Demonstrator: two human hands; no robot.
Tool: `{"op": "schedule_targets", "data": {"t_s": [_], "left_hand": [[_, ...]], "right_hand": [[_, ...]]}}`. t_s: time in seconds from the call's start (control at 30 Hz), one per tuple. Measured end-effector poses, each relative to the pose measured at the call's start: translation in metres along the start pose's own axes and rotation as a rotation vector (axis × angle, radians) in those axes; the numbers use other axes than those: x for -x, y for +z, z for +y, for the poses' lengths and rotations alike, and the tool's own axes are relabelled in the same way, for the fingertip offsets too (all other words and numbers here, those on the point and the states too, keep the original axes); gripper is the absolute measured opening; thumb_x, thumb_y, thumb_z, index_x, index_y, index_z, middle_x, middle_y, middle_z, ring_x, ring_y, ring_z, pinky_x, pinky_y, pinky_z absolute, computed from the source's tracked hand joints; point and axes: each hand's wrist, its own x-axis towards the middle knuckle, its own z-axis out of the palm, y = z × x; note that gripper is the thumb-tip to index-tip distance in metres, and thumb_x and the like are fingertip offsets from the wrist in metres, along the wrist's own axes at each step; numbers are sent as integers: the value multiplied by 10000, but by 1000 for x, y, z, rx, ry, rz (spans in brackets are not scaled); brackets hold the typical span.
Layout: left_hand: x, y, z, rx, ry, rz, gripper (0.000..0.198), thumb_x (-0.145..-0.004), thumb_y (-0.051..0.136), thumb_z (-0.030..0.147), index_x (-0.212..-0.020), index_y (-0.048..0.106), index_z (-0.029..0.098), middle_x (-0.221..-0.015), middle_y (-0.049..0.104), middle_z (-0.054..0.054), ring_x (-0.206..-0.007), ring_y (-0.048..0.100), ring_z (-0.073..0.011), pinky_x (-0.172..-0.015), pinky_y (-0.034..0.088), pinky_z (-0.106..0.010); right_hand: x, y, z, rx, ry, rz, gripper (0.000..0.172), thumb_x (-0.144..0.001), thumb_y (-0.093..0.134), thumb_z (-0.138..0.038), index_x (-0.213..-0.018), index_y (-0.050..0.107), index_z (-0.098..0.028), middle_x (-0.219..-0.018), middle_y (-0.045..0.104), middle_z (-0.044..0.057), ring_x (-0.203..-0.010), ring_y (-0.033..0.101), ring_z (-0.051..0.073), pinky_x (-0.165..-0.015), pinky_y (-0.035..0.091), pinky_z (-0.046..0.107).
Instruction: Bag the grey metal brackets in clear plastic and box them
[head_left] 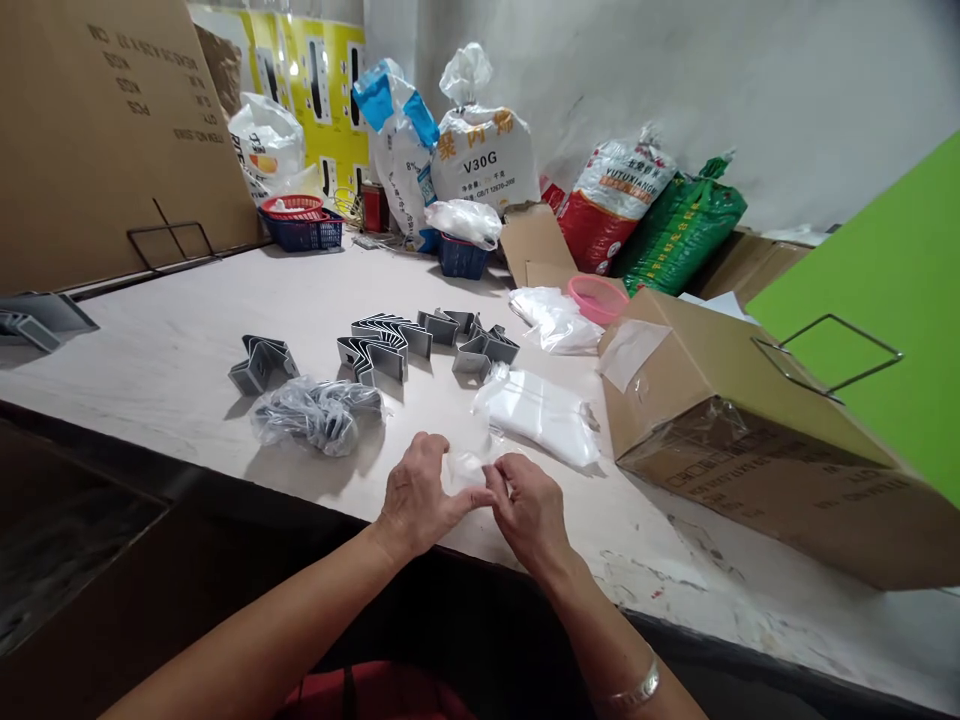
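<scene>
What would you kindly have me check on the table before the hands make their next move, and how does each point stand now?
1. Clear film at the hands: ok, it shows between the left hand and right hand.
2. Film opened: cannot tell, too transparent.
3. Grey brackets within reach: probably ok, they stand beyond the hands.
4. Filled bag apart from the left hand: ok.
5. Filled bag closed: cannot tell, no mouth shows clearly.
6. Carton apart from the right hand: ok.

Likely packing workshop, cartons (pixel 780 465), bulk sacks (pixel 484 160)
</scene>
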Motion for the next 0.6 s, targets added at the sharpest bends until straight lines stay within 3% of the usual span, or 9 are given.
{"op": "schedule_targets", "data": {"t_s": [0.13, 0.23, 0.33, 0.4, 0.47, 0.6], "left_hand": [[1, -2, -14, -65, 220, -37, 253, -769, 492, 324, -964, 500, 162, -892, 480, -58, -603, 503, -113, -569, 461, -268], [0, -1, -21, -202, 217, -13, 254, -774, 393, 143, -1001, 502, 170, -827, 517, -40, -565, 505, -107, -590, 454, -257], [0, 0, -22, -406, 245, 31, 312, -788, 397, 181, -1083, 497, 176, -750, 555, -35, -589, 534, -139, -567, 430, -252], [-1, -1, -23, -527, 300, 38, 268, -815, 391, 237, -1025, 547, 177, -706, 558, -42, -578, 533, -155, -526, 399, -249], [-2, -3, -27, -620, 317, 68, 228, -824, 375, 211, -846, 598, 171, -702, 556, -58, -571, 525, -160, -507, 373, -251], [0, -9, -47, -694, 274, 164, 246, -789, 385, 105, -613, 551, 151, -700, 547, -77, -568, 518, -152, -500, 368, -248]], "right_hand": [[-1, -1, 1, 17, -205, 7, 278, -855, 385, -235, -591, 462, -192, -548, 499, 11, -524, 444, 133, -500, 310, 252], [-4, 0, 1, 63, -343, 13, 281, -860, 385, -206, -589, 460, -194, -556, 492, 18, -536, 433, 139, -505, 311, 255], [-6, 3, -4, 79, -450, 11, 278, -848, 391, -160, -580, 453, -193, -558, 484, 18, -551, 434, 138, -506, 319, 246], [-8, 5, -6, 54, -529, -33, 258, -842, 396, -140, -599, 466, -190, -582, 497, 22, -585, 457, 138, -524, 341, 238], [-10, 7, -5, 32, -570, -84, 233, -836, 397, -126, -626, 479, -187, -609, 515, 27, -613, 478, 142, -545, 364, 237], [-22, 6, 6, -99, -407, -211, 186, -835, 406, -180, -678, 505, -186, -652, 547, 31, -586, 487, 136, -524, 389, 241]]}}
